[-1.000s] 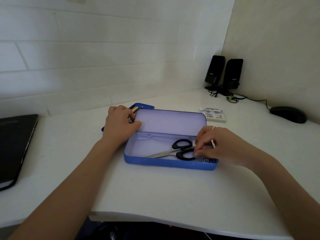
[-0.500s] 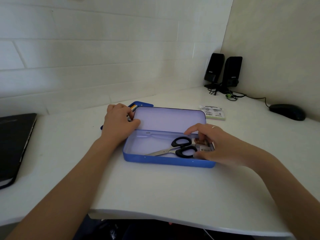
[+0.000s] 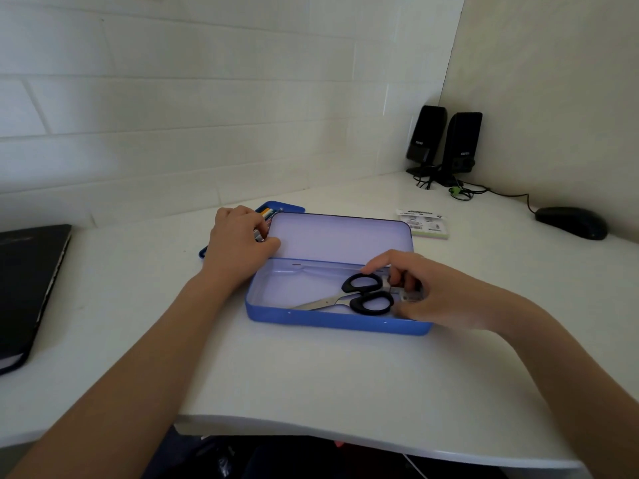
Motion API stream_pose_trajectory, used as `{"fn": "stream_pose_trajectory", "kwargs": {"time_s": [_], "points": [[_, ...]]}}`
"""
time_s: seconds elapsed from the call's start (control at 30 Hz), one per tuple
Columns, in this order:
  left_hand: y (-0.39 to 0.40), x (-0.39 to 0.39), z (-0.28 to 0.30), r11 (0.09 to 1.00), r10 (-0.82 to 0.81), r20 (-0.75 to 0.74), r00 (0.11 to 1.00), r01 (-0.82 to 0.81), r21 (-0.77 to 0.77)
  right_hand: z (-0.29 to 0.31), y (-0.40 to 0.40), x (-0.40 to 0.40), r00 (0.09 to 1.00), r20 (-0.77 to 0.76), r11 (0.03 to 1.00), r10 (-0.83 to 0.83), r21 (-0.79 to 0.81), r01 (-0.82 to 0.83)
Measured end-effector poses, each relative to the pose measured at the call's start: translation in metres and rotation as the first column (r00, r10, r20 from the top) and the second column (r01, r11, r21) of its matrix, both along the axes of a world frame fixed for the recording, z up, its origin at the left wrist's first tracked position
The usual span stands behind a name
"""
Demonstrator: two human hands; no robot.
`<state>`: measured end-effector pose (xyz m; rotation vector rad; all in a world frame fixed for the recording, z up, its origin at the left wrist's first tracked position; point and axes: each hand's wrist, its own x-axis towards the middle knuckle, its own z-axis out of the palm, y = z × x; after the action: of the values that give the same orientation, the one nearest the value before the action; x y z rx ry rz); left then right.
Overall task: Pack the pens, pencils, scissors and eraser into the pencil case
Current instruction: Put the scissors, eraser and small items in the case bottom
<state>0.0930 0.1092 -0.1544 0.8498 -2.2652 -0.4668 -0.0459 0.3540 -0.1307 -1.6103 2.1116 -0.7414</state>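
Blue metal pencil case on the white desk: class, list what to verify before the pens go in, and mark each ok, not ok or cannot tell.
1. Blue metal pencil case lid open: ok.
2. Black-handled steel scissors lying flat inside the tray: ok.
3. Small eraser set in the tray's right end: cannot tell, the right hand covers it.
4. Left hand gripping the pens and pencils: ok.
5. Free room in the tray's left half: ok.
6. Right hand out of the tray: not ok.
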Motion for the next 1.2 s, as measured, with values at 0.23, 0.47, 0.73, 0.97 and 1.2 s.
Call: {"fn": "stream_pose_trajectory", "kwargs": {"time_s": [0.23, 0.47, 0.73, 0.97, 1.2], "points": [[0.0, 0.0, 0.0, 1.0, -0.008, 0.011, 1.0, 0.008, -0.005, 0.004, 0.002, -0.001, 1.0, 0.017, 0.999, 0.016, 0.037, -0.016], [0.0, 0.0, 0.0, 1.0, -0.004, -0.002, 1.0, 0.004, 0.0, 0.001, 0.001, 0.0, 0.999, 0.036, 1.0, 0.017, -0.003, -0.017], [-0.004, 0.0, -0.002, 1.0, -0.019, -0.026, 0.999, 0.018, -0.024, -0.006, -0.007, 0.003, 0.988, -0.14, 0.997, -0.061, -0.061, 0.053], [-0.004, 0.0, -0.002, 0.999, -0.03, -0.038, 0.999, 0.029, -0.023, -0.003, -0.004, 0.003, 0.987, -0.139, 0.995, -0.077, -0.077, 0.067], [-0.003, 0.0, -0.002, 1.0, -0.019, -0.027, 0.999, 0.018, -0.024, 0.001, 0.0, -0.006, 0.989, -0.12, 0.995, -0.09, -0.039, 0.086]]}}
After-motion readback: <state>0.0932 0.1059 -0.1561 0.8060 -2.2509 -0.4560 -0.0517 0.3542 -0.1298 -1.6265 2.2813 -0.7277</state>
